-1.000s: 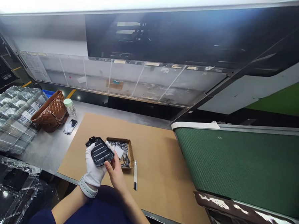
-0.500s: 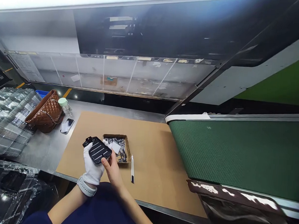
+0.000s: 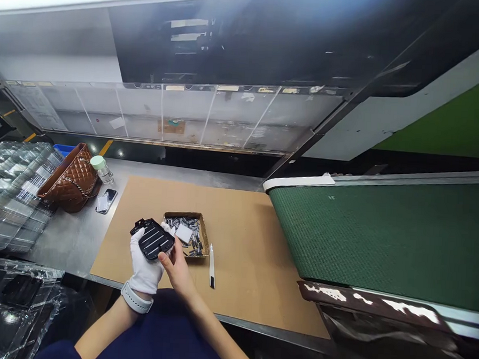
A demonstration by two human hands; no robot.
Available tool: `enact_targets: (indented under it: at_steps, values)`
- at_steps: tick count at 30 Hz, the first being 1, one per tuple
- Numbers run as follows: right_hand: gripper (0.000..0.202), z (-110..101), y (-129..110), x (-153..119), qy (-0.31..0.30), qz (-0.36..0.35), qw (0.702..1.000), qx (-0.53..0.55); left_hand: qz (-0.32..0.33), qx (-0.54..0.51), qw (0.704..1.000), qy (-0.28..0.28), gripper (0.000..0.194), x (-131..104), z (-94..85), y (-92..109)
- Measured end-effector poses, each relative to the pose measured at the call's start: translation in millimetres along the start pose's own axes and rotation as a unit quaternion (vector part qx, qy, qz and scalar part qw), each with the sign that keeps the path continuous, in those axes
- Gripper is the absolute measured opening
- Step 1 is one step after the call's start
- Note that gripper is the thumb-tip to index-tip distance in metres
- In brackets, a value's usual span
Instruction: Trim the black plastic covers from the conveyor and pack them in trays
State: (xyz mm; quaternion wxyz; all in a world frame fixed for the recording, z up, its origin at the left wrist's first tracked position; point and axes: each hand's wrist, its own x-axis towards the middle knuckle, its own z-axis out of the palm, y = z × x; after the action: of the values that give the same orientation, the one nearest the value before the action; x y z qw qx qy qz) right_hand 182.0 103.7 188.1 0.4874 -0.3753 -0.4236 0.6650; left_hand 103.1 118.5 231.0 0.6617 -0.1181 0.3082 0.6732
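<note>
Mostly the view has moved: the whole bench has slid a little left and up since the earlier frame, while the pose of both hands on the case looks much the same. That case is held just left of the box, above the cardboard. The gloved left hand grasps it from below, thumb over one edge, probably so its barred side faces up. The bare right hand grips the near right corner, thumb on top, seemingly to steady it; its other fingers are partly hidden, so their exact hold is hard to judge. The box sits near both hands, presumably for easy reach. Count: one case, one box, one white pad on its many small pieces, too crowded to number; one knife, one phone, one bottle, one bag.
</note>
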Motion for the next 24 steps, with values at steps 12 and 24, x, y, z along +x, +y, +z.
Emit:
enact_targets:
  at_steps: [12, 24]
  values:
    - [0.088, -6.5, -2.3, 0.1, 0.049, -0.026, 0.994, -0.096, -0.012, 0.028, 1.000, 0.004, 0.029, 1.5, 1.0, -0.2]
    - [0.034, -27.4, -44.2, 4.4, 0.030, -0.153, 0.969, -0.194, 0.036, 0.180, 0.982, -0.043, 0.014, -0.9, -18.7, 8.4]
